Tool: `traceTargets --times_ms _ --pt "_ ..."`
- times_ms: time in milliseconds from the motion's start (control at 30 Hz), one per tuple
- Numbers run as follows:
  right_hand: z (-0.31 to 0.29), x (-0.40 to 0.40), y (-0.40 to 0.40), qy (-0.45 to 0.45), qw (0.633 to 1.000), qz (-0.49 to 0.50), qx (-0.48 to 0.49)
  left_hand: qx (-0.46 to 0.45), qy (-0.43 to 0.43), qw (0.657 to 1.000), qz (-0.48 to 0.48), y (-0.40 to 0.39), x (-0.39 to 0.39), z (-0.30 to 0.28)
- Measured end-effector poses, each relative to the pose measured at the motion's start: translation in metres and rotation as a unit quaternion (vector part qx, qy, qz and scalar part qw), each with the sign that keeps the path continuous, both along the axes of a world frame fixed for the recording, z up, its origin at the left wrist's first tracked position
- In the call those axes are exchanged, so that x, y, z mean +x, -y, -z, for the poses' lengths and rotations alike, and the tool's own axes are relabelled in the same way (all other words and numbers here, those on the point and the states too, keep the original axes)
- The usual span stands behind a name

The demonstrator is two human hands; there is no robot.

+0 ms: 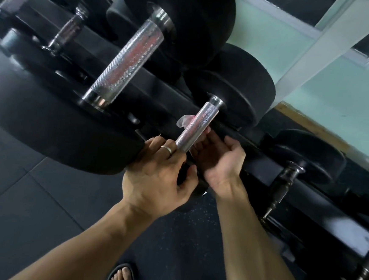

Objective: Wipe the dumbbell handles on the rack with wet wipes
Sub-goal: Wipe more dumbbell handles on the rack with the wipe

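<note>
Wet wipe mostly hidden behind handle — left hand loosely curled, right hand open beneath

Counts at the rack

Two hands, the left hand and the right hand; five dumbbell handles in view, one between the hands; one wet wipe; one ring; one sandalled foot.
</note>
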State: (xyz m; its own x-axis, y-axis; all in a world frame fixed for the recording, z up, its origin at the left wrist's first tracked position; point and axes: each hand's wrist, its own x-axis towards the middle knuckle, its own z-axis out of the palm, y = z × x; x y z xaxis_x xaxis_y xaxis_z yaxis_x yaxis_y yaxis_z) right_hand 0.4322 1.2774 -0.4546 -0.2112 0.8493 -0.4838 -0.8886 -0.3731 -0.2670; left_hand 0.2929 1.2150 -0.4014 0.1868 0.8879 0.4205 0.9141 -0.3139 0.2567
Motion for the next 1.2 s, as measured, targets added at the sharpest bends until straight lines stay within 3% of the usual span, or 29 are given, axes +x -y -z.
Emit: traceTargets --times_ms 167,333,467,667,767,933,1067,1200 --pt "-0.003 0.006 -0.026 -0.045 0.995 0.09 -0.009 0.004 0.008 1.0 0.002 0.0 0.0 0.002" --pt "0.002 0.004 -0.004 0.026 0.998 -0.044 -0.026 0.002 0.001 1.0 0.001 -0.001 0.001 -0.001" --pt "-0.002 0.006 -0.032 -0.022 0.995 0.087 -0.039 0.007 0.002 1.0 0.004 -0.001 0.0 0.0" --pt "0.0 0.003 -0.012 0.117 0.985 -0.116 -0.052 -0.002 -0.01 1.0 -0.001 0.0 -0.001 -0.001" --pt "0.0 0.008 -0.025 0.076 0.992 -0.069 -0.07 -0.007 -0.009 1.0 0.002 0.0 0.0 -0.001" --pt "0.014 0.002 -0.011 0.194 0.954 -0.221 -0.05 0.003 -0.015 1.0 0.006 0.0 0.001 -0.003" --pt "0.013 0.004 -0.02 0.159 0.966 -0.192 -0.074 0.004 -0.031 0.999 0.01 0.0 0.001 -0.004" --pt "0.014 0.0 -0.009 0.183 0.959 -0.211 -0.057 -0.003 -0.028 1.0 0.008 -0.001 0.0 -0.004"
